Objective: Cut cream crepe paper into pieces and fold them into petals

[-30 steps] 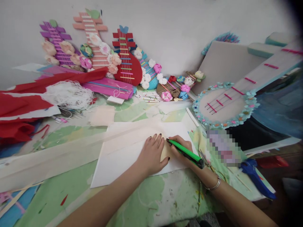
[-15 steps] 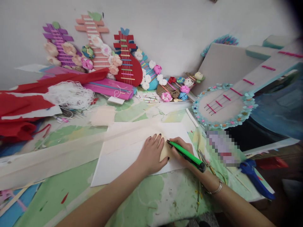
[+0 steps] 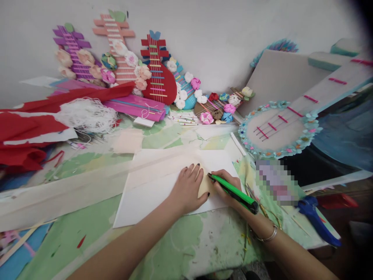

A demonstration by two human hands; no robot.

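My left hand [image 3: 189, 190] lies flat with fingers spread, pressing a strip of cream crepe paper [image 3: 96, 188] and a pale yellow piece partly hidden under the palm. Beneath them is a white board [image 3: 145, 204]. My right hand [image 3: 225, 186] grips a green utility knife [image 3: 234, 191], its tip pointing left toward the fingers of my left hand and resting close to the paper. Whether the blade touches the paper is too small to tell.
Scissors [image 3: 259, 202] and a blue-handled tool [image 3: 317, 221] lie at the right. Several paper-flowered toy lutes, including a red one [image 3: 159, 85], lean on the back wall. White string [image 3: 87, 114] and red paper [image 3: 26, 134] are piled left. A large flower-rimmed instrument [image 3: 276, 130] stands right.
Both hands keep nearly the same pose on the paper. The knife in my right hand has shifted very slightly; the whole view has moved a little.
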